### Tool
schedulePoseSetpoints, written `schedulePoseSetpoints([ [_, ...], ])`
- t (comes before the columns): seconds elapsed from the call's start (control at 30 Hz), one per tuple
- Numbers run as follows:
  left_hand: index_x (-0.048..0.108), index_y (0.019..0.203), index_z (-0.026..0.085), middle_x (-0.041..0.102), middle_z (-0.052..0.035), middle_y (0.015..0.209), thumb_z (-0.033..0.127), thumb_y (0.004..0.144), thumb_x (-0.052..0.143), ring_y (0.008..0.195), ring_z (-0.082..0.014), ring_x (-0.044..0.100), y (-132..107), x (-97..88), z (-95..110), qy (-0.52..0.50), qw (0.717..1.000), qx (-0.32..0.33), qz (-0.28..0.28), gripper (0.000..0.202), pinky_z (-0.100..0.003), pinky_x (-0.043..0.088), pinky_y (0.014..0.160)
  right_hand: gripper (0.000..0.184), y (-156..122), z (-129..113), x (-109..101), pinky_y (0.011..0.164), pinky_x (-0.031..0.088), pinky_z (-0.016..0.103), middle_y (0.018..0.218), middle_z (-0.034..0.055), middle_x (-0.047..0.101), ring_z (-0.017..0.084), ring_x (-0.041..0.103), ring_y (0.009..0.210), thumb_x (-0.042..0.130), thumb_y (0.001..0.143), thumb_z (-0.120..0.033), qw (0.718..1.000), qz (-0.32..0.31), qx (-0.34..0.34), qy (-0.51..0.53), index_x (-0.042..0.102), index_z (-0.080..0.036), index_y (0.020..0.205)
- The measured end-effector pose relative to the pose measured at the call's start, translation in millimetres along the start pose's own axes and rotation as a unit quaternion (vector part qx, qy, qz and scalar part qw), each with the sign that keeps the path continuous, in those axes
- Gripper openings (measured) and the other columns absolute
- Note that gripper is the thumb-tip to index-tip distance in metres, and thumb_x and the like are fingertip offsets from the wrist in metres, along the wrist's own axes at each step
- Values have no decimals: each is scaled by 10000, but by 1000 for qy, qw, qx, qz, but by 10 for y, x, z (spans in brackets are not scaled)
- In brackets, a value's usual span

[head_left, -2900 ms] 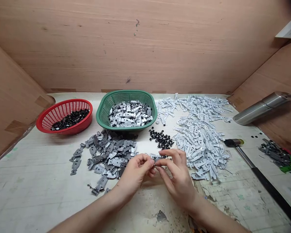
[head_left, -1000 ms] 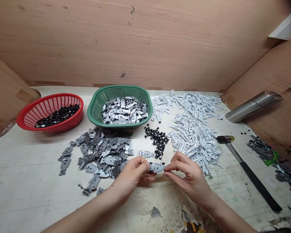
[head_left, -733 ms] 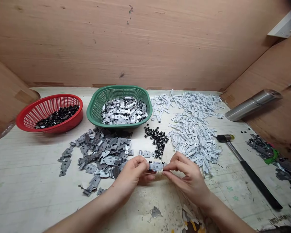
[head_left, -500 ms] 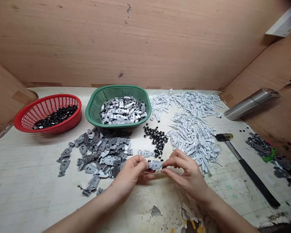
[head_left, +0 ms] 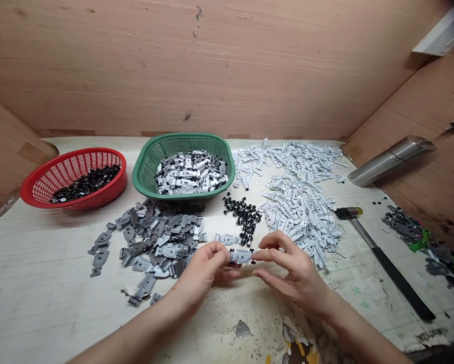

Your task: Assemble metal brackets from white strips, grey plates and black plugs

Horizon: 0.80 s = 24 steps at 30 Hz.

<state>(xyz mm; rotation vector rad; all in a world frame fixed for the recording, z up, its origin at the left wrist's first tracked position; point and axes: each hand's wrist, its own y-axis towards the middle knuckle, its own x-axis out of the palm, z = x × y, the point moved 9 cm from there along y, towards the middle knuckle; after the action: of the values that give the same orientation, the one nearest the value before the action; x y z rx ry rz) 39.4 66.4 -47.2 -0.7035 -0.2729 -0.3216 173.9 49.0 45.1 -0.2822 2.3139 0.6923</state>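
Note:
Both hands meet at the front middle of the table on one small grey metal plate with black studs (head_left: 241, 256). My left hand (head_left: 204, 270) pinches its left end between thumb and fingers. My right hand (head_left: 293, 273) pinches its right end with thumb and forefinger, the other fingers loosely spread. Another single plate (head_left: 227, 238) lies flat just behind the hands, beside a small heap of black studs (head_left: 244, 216).
A pile of dark grey plates (head_left: 154, 242) lies to the left, a wide spread of light grey plates (head_left: 301, 202) to the right. At the back stand a green basket (head_left: 147, 167) and a red basket (head_left: 41, 184). A hammer (head_left: 382, 258) and a steel cylinder (head_left: 392, 160) lie right.
The hands have stayed pinched on the small plate, shifting it slightly. The right hand's fingers have loosened a little. The view has drifted a bit to the right.

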Motion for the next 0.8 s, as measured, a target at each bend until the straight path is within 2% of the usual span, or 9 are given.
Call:
schedulePoseSetpoints([
  [0.1,481,692,183,627,-3,748,319,753,609,698,-154,650,23,-35,17,6,1000,5,3,196,-298,492,743,146,-68,144,-251,692,467,301,901,76,506,190,524,855,523,841,-142,999,5,29,-33,592,-182,964],
  [0.2,478,702,182,608,1,767,337,749,616,714,-158,652,48,-83,24,11,1000,3,13,212,-308,490,765,123,-260,386,-404,631,441,283,837,60,524,182,528,785,472,851,-123,984,-91,79,-133,577,-186,865],
  [0.3,474,701,180,586,8,755,331,749,620,700,-146,644,60,-101,33,10,1000,5,17,216,-307,489,776,91,-525,588,-441,590,417,285,822,63,532,192,512,748,493,815,-125,948,-180,104,-243,561,-185,816],
  [0.4,479,715,179,580,4,769,328,754,619,702,-146,642,62,-97,35,9,1000,5,17,208,-309,490,776,100,-677,666,-390,586,409,305,841,86,531,217,496,760,495,780,-108,925,-183,95,-320,562,-169,822],
  [0.5,483,711,180,576,6,768,333,753,625,703,-142,637,61,-87,46,6,1000,9,15,213,-308,492,782,123,-693,630,-300,613,408,333,810,96,530,231,481,762,461,785,-87,925,-142,72,-346,559,-160,792],
  [0.6,481,685,179,562,17,746,332,753,627,687,-126,622,58,-86,60,5,1000,13,14,222,-303,496,784,146,-639,535,-259,629,405,341,790,92,537,226,478,754,436,808,-88,949,-103,68,-291,550,-170,767],
  [0.7,480,691,181,563,17,758,338,754,624,701,-137,632,52,-96,54,9,1000,14,13,222,-309,496,779,142,-554,473,-273,624,414,308,797,69,551,191,503,742,427,857,-126,983,-80,122,-115,558,-178,842],
  [0.77,485,706,183,565,15,761,353,758,617,716,-154,646,47,-96,46,12,1000,16,8,221,-315,495,774,105,-502,512,-289,607,419,280,771,44,562,163,521,704,464,880,-200,976,-52,209,34,567,-187,869],
  [0.8,487,710,183,568,13,760,359,759,615,719,-160,650,44,-93,44,11,1000,17,6,222,-317,495,770,92,-485,549,-271,589,420,268,744,31,565,151,525,674,502,874,-247,958,-38,260,111,570,-187,855],
])
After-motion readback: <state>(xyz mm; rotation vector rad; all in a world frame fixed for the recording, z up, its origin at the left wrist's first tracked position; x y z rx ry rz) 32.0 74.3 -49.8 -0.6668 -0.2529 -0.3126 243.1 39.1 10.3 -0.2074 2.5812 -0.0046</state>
